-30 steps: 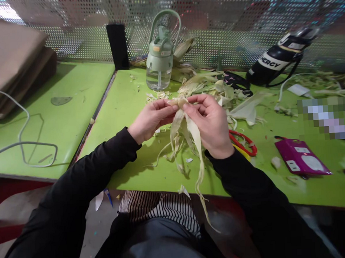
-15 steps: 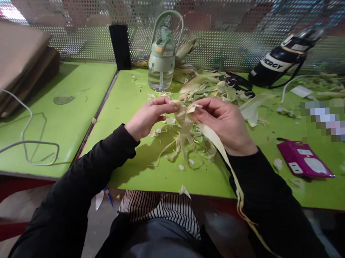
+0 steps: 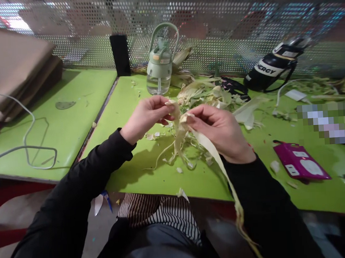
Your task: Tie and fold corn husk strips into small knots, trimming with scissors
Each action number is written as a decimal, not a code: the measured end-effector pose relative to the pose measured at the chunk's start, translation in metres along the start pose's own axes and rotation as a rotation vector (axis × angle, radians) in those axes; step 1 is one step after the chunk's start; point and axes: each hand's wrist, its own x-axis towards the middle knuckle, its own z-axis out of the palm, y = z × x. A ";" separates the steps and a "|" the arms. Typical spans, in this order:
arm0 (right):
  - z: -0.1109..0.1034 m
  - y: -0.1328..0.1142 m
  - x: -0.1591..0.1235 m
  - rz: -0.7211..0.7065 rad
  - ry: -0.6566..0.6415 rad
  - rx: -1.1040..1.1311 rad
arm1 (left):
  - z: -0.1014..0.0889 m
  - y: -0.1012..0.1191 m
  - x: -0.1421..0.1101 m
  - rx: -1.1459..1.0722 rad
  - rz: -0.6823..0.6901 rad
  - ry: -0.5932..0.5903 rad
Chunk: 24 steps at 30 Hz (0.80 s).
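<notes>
Pale corn husk strips (image 3: 177, 138) hang between my two hands above the green table. My left hand (image 3: 150, 115) is closed, pinching the upper end of the strips between thumb and fingers. My right hand (image 3: 219, 128) pinches a gathered bit of husk just to the right and slightly lower. From it a long husk strip (image 3: 217, 153) trails down across my right sleeve past the table edge. Behind my hands lies a pile of torn corn husks (image 3: 199, 92). Small husk scraps (image 3: 179, 170) are scattered under my hands.
A green water bottle (image 3: 159, 75) stands behind my hands. To the right are a tilted black bottle (image 3: 271, 68), a purple packet (image 3: 301, 162) and a white cable. Brown paper (image 3: 19, 64) is stacked on the left table beside a grey cable (image 3: 39, 147). A perforated metal screen (image 3: 213, 33) borders the back.
My hands have moved slightly apart, the right one a little lower, and the husk between them spreads wider. The view has shifted a little.
</notes>
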 end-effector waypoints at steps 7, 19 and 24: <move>0.009 0.014 0.004 0.076 0.187 -0.080 | 0.011 -0.008 -0.005 -0.084 -0.099 -0.105; 0.012 0.018 0.001 -0.007 0.273 -0.183 | 0.005 -0.015 -0.001 -0.146 -0.156 -0.168; 0.018 0.018 -0.002 -0.048 0.279 -0.169 | 0.010 -0.020 0.001 -0.237 -0.158 -0.057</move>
